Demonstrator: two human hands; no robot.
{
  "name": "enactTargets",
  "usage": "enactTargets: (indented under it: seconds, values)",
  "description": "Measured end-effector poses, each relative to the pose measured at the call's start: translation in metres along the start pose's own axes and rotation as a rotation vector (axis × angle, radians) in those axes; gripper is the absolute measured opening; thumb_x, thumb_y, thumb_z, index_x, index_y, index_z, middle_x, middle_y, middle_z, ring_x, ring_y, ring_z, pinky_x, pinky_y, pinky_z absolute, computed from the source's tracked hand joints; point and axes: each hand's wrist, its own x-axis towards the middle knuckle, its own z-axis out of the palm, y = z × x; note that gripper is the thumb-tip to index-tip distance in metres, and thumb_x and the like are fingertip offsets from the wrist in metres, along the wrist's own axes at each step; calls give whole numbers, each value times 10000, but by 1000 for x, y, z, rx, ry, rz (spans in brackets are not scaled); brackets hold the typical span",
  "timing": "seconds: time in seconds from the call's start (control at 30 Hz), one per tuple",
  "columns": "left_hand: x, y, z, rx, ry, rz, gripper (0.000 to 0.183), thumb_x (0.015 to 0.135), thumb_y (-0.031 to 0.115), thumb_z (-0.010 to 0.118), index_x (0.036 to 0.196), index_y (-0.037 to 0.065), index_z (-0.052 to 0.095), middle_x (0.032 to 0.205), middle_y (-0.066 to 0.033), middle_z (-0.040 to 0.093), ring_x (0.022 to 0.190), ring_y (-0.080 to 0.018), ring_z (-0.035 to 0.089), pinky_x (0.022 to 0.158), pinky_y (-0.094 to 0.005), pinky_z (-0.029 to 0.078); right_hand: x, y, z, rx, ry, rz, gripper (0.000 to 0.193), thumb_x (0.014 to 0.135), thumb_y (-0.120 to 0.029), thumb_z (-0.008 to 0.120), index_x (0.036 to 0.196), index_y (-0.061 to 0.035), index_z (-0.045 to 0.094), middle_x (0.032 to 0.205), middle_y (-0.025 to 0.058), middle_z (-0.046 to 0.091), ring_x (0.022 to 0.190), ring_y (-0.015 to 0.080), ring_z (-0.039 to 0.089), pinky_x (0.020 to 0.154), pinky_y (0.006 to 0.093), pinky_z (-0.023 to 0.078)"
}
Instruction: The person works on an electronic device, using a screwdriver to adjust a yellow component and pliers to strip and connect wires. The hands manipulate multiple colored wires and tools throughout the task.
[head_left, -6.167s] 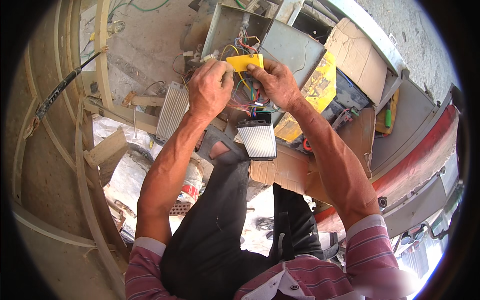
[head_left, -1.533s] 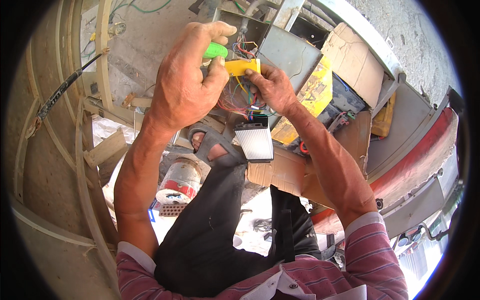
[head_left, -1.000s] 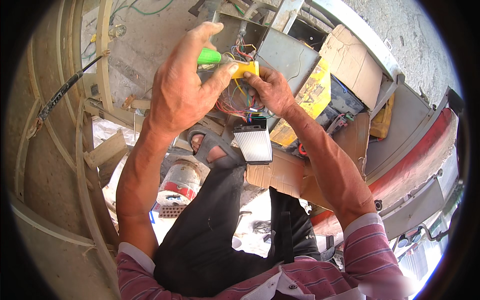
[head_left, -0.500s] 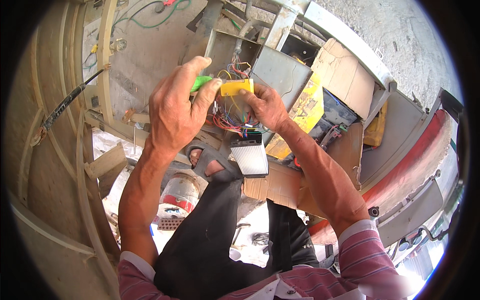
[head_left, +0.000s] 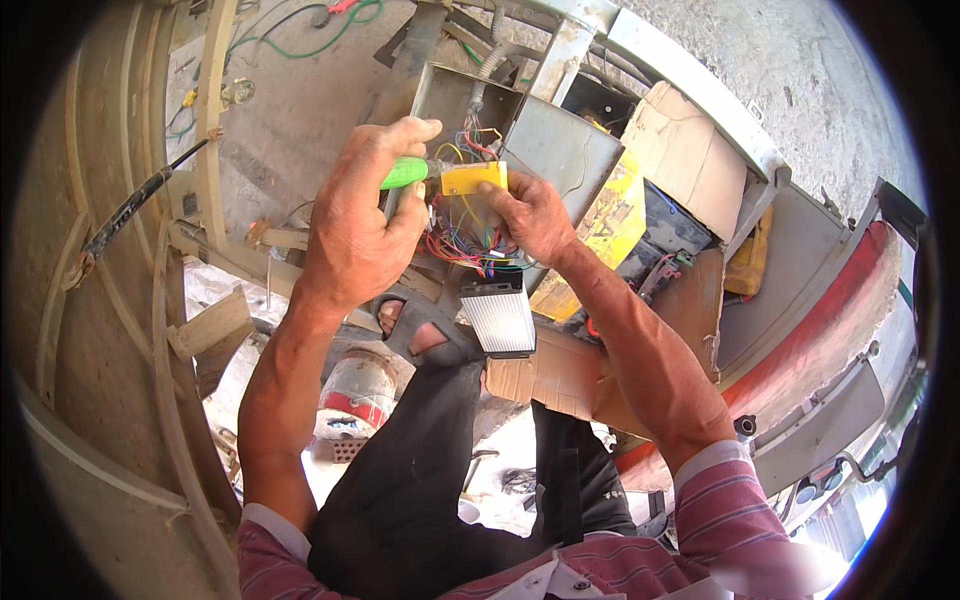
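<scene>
A green-handled screwdriver (head_left: 405,173) lies in my left hand (head_left: 360,220), its handle running between the thumb and the raised index finger. Its front end meets the left end of a small yellow rectangular block (head_left: 470,179). My right hand (head_left: 537,215) pinches that block at its right end, thumb on top; the fingers underneath are hidden. Below and behind the block spreads a tangle of coloured wires (head_left: 465,245). Several of them run to a silver finned box (head_left: 499,318) with black ends, beside my sandalled foot. I cannot make out the screwdriver's tip.
An open grey metal box (head_left: 437,92) with a corrugated conduit (head_left: 492,60) stands beyond my hands. To the right are a yellow panel (head_left: 610,225), a dark battery-like box (head_left: 680,222) and cardboard (head_left: 690,150). A wooden frame (head_left: 208,130) rises at left; a white-and-red bucket (head_left: 358,385) stands below.
My left hand has shifted slightly right, and its index finger and thumb have spread, showing more of the green handle. The yellow block and my right hand stay almost in place.
</scene>
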Motion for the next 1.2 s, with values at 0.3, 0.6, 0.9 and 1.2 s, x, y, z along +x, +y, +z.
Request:
enactTargets:
  seconds: [0.3,0.6,0.9,1.2]
  values:
    - [-3,-4,-1,145,-1,-42,550,905,-16,732,1423,28,555,1190,-167,665,1068,-300,690,895,-408,560,-2,-4,-1,-18,4,22,425,1057,-404,608,1179,-14,723,710,20,635,596,110,589,560,316,516]
    - [-9,0,2,48,21,-175,535,889,-51,724,1396,28,574,1179,-157,648,1030,-278,683,880,-394,565,-2,-3,1,-3,12,2,404,1061,-393,608,1161,-18,724,716,15,632,603,104,597,553,308,517]
    - [-10,2,7,-92,83,-150,502,899,-36,720,1379,23,584,1133,-150,648,1000,-279,685,870,-384,560,1,0,1,-12,3,-2,399,1061,-390,607,1149,-20,725,712,16,628,594,110,595,553,314,514]
    - [-8,-3,3,-143,41,-73,484,990,72,727,1436,29,543,1114,-123,663,1009,-247,683,906,-392,553,-2,-4,1,-33,15,-1,388,1064,-376,607,1176,-21,717,715,12,622,587,105,588,542,303,510]
